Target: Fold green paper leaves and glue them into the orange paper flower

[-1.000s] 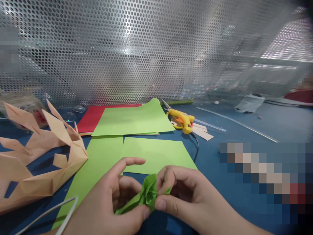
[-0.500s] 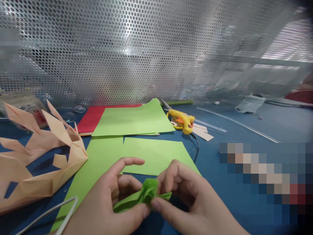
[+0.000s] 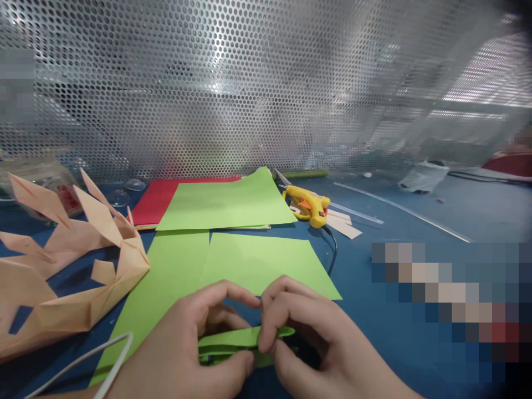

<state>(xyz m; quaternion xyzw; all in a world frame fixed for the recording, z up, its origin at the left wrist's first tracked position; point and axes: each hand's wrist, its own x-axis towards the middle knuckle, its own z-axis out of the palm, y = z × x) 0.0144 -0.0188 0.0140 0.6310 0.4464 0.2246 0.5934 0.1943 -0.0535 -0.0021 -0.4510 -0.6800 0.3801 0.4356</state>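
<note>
A small folded piece of green paper (image 3: 233,339) lies between my two hands at the bottom middle, its layers slightly apart at the left end. My left hand (image 3: 208,343) curls round its left end, thumb in front and fingers behind. With bent thumb and fingers, my right hand (image 3: 303,327) pinches the right part, and a narrow green tip pokes out past the fingers. Just beyond the hands lie a light green sheet (image 3: 266,266) and a long green strip (image 3: 137,316), flat on the blue table (image 3: 357,343).
A folded peach paper shape (image 3: 78,310) with points stands at left. Behind are a red sheet (image 3: 149,202) under a green sheet (image 3: 228,202), scissors (image 3: 282,177), a yellow glue gun (image 3: 310,202), clear glue sticks (image 3: 357,213) and a perforated metal screen (image 3: 233,83). A white cable (image 3: 120,360) crosses my left wrist.
The green paper was bunched up with a raised fold in the middle; now it lies flatter and longer. My right fingers have come over its front, and my left index finger has moved right.
</note>
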